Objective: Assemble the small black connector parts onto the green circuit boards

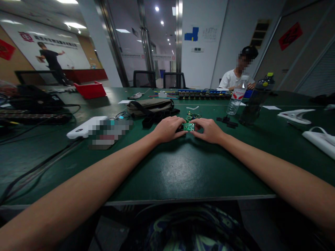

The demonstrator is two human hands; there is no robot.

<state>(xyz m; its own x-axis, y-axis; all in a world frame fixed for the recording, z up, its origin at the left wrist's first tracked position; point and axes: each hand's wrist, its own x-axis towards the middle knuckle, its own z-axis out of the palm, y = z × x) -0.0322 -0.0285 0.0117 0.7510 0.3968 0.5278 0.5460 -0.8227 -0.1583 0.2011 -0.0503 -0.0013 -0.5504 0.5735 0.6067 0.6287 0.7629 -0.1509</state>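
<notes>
A broad dark-green bench (183,174) fills the room in front of the person, running back to a glass partition and a white wall. On the far side another person in a white shirt (231,79) sits behind a long row of blue parts (202,92). To the left a red bin (90,90) stands near the back edge, with black cables (39,164) trailing forward from dark equipment. A khaki pouch (151,106) with a black strap lies just beyond the hands, and a white device (85,127) rests to its left. Right of centre a clear water bottle (237,97) stands upright beside a dark bottle with a yellow-green cap (258,99). White plastic pieces (297,115) lie near the right edge.

Both bare forearms stretch out across the bench and meet near its middle. The left hand (167,129) lies knuckles up, its fingers curled in, the fingertips pinching the left edge of a small green circuit board (188,127). The right hand (209,130) mirrors it, fingers bent and closed on the board's right edge. The board sits directly between the two hands, face up, low over the bench; whether it rests on the surface I cannot tell. Just behind it, a little further from the person, lie a few more small green boards (192,116), and small black parts (227,121) sit to the right, near the bottles.
</notes>
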